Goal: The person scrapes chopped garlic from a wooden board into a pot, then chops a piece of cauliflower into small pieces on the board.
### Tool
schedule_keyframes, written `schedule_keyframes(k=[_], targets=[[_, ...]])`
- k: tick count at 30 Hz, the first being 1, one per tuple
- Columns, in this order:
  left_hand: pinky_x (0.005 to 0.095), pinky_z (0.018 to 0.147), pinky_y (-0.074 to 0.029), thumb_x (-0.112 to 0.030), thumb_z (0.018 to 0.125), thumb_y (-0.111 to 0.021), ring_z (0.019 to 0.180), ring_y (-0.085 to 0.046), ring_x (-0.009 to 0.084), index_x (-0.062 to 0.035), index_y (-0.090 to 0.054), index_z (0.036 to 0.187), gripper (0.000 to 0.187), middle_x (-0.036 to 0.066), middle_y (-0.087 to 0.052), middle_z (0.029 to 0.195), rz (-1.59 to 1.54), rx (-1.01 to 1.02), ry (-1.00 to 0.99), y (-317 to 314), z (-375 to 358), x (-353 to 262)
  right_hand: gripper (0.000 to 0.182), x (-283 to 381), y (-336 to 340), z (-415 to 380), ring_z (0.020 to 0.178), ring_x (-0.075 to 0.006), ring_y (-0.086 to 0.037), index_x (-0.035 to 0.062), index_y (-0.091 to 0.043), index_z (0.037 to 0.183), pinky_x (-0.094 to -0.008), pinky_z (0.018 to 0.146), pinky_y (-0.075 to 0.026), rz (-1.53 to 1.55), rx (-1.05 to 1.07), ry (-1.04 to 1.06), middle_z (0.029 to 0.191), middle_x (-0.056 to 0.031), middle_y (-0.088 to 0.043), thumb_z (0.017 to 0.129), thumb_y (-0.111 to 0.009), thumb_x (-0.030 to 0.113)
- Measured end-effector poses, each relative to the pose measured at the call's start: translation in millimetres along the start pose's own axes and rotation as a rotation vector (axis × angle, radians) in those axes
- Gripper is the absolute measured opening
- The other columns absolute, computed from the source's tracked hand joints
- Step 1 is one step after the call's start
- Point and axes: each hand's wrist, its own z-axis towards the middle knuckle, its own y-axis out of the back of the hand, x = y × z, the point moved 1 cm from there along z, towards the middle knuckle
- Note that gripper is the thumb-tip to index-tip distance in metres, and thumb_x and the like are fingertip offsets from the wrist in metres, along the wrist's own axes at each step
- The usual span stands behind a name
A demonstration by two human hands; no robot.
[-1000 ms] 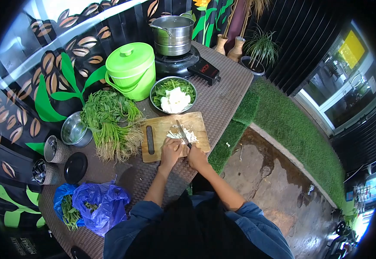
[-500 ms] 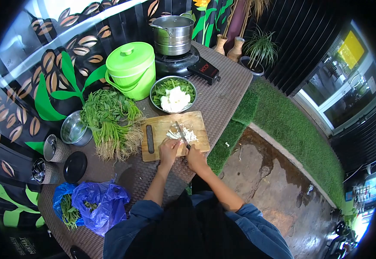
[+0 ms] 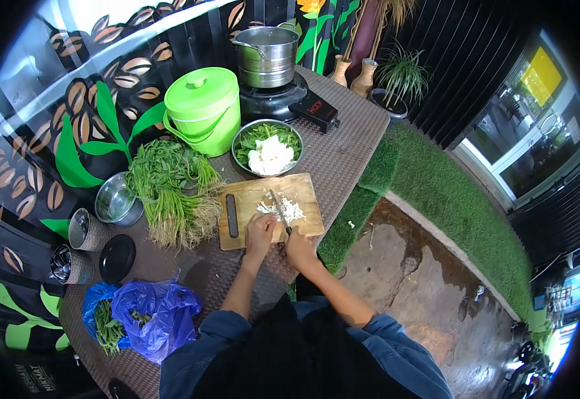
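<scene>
My right hand (image 3: 300, 249) grips the handle of a knife (image 3: 278, 207), its blade pointing away from me over a wooden cutting board (image 3: 250, 189). Chopped white vegetable pieces (image 3: 293, 211) lie around the blade, mostly to its right. Left of the knife, my left hand (image 3: 259, 235) has its fingers bent and pressed together on a bit of white vegetable, mostly hidden under the fingertips. Just beyond the board stands a metal bowl (image 3: 238, 159) with green leaves (image 3: 286, 135) and a white mass (image 3: 270, 155) in it.
Left of the board lies a rooted bunch of greens (image 3: 170, 179). Behind are a lidded green bucket (image 3: 203, 113) and a pot (image 3: 266, 56) on a black stove (image 3: 256, 103). A metal bowl (image 3: 118, 199), black lid (image 3: 117, 258) and blue plastic bag (image 3: 160, 319) sit left.
The knife has shifted slightly left, its blade nearer my left fingertips. Both hands stay at nearly the same spot over the board, and the white pieces look a little more spread.
</scene>
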Motion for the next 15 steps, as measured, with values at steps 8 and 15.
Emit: schedule_keyframes(k=[8,15], targets=[[0.0376,0.067,-0.050,-0.003,0.077,-0.069,0.073,-0.063,0.0322,0.0033,-0.069,0.086,0.011,0.017,-0.063,0.082,-0.094,0.138,0.014,-2,10,13,0.041,-7,12,10,0.087,-0.0452,-0.065,-0.0042,-0.049,0.103,-0.0499,0.078,-0.054,0.050,0.002,0.016,0.090,-0.0302,-0.065,0.096,-0.046,0.036],[0.0356,0.063,-0.049,-0.002,0.074,-0.072,0.070,-0.062,0.0287,0.0031,-0.070,0.084,0.012,0.016,-0.063,0.081,-0.116,0.097,0.100,-5,8,14,0.039,-1,-5,-2,0.089,-0.0448,-0.064,-0.0025,-0.047,0.104,-0.0522,0.077,-0.052,0.051,-0.009,-0.049,0.091,-0.0315,-0.064,0.097,-0.044,0.036]])
